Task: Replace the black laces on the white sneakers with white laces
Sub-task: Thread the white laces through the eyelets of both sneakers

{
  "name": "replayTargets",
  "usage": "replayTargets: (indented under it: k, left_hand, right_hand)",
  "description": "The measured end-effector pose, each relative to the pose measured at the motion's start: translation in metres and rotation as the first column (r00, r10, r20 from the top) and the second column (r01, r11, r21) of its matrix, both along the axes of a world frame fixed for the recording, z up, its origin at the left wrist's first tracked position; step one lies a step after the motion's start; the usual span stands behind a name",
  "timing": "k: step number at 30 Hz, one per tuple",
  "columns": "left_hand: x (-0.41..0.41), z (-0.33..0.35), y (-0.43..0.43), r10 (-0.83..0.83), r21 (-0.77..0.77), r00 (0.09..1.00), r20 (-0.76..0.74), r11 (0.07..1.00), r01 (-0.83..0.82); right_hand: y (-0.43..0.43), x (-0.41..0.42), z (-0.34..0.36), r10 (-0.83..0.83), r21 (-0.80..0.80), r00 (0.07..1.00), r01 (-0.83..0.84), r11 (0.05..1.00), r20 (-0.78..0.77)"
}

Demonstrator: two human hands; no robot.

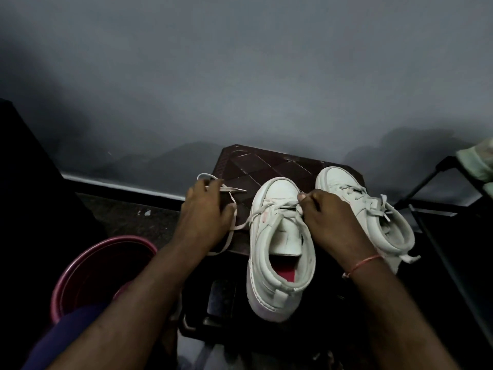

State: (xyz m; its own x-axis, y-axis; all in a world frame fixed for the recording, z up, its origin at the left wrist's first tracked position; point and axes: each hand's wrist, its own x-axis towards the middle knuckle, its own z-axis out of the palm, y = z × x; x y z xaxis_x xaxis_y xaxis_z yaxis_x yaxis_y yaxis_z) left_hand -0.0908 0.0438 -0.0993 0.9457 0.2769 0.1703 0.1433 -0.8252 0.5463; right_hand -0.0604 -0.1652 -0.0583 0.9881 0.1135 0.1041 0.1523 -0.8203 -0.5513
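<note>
Down on the left sits a pink bucket point(106, 271). Next to it the left hand point(205, 217) reaches onto a brown stool point(266, 166). Its fingers point(226, 211) are curled round the loose end of a white lace point(241, 226), and the hard tip pokes out past the hand. The lace runs from that hand across to the first shoe point(277, 236), which lies on the stool with its toe pointing away.

Only the rows near the toe have lace in them, so I think this shoe is partly done. The right hand point(330, 222) is on the shoe's other side. Its thumb and first finger pinch the lace right by the holes. Just beside it stands the second shoe point(373, 209), laced in white with its ends hanging loose. I see no black lace anywhere. Far right is a dark rack point(424, 180) with a pale green cloth point(477, 161) on it.

The lace looks soft, light and floppy, so it may twist or slip back out. It is best held by the hard tip to poke it through a hole, then pulled gently. The shoe looks light and may slide on the smooth stool, so one hand should hold it steady.
</note>
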Motion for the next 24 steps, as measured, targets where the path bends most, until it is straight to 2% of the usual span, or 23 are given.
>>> replayTargets:
  k: [5,9,11,14,17,19,21,24]
  left_hand:
    - [-0.020,0.003,0.028,0.036,-0.063,0.992,-0.117,0.997,-0.043]
    - [-0.010,0.002,0.020,-0.038,-0.041,0.998,0.043,0.998,0.040]
    - [0.007,0.001,0.014,-0.057,0.009,0.994,0.088,0.998,0.057]
    - [0.029,-0.009,0.011,-0.051,0.078,0.998,0.028,0.996,0.049]
    - [0.037,-0.017,0.009,0.014,0.073,1.000,0.019,0.997,-0.015]
    - [0.037,-0.015,0.008,0.040,0.071,0.999,0.036,0.997,-0.043]
    - [0.034,-0.003,0.008,0.028,0.050,0.993,0.117,0.998,-0.034]
    - [0.026,0.028,0.000,-0.173,-0.007,0.944,0.280,0.983,0.182]
  right_hand:
    - [0.000,-0.012,-0.002,0.021,0.107,1.000,-0.020,0.994,-0.016]
    - [0.003,-0.019,-0.002,0.092,0.150,0.995,-0.087,0.985,-0.028]
    - [0.005,-0.021,-0.002,0.069,0.153,0.997,-0.065,0.986,-0.019]
    - [0.004,-0.020,-0.003,-0.011,0.096,1.000,0.010,0.995,0.009]
    - [-0.003,-0.018,-0.002,-0.058,-0.092,0.998,0.059,0.994,0.012]
    - [-0.009,-0.016,0.002,-0.062,-0.112,0.995,0.071,0.991,0.076]
    - [-0.011,-0.015,0.012,-0.029,0.019,0.984,0.026,0.999,0.178]
    - [-0.003,-0.016,0.027,0.130,0.109,0.929,-0.178,0.978,0.346]
